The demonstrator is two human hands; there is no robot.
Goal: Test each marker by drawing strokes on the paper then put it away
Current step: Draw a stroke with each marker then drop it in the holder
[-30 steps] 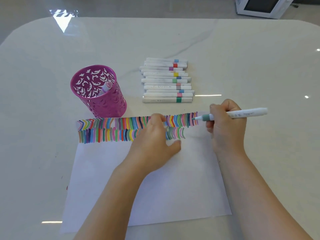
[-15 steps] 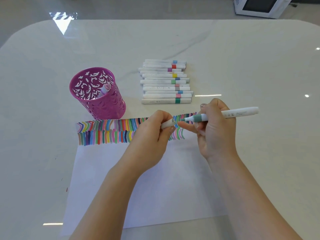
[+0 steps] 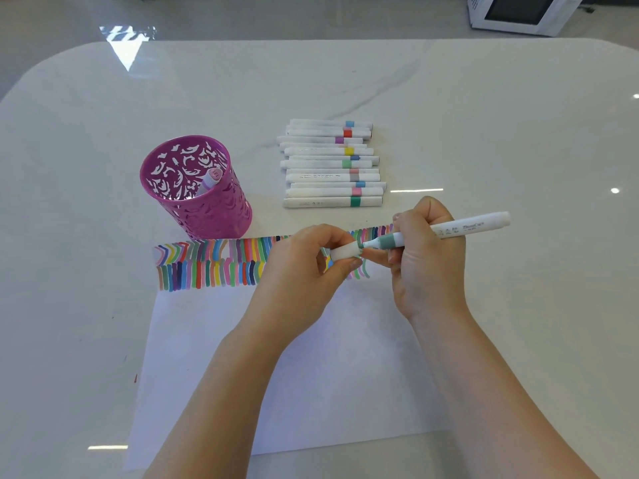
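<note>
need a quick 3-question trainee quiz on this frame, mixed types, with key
1. True or false: the white cap is fully seated on the marker that the right hand holds.
2. The left hand pinches: A) the white cap B) an eraser C) a ruler.
3. How many markers show inside the purple pen holder?

Key: 1 false, the tip is exposed; 2 A; 3 one, the pink-ended marker.

A glossy white marble-patterned table [image 3: 484, 115] is spreading around the fingers [image 3: 342, 269]; a white boxy appliance with a dark screen [image 3: 518, 12] is sitting far beyond them, rightward.
</note>
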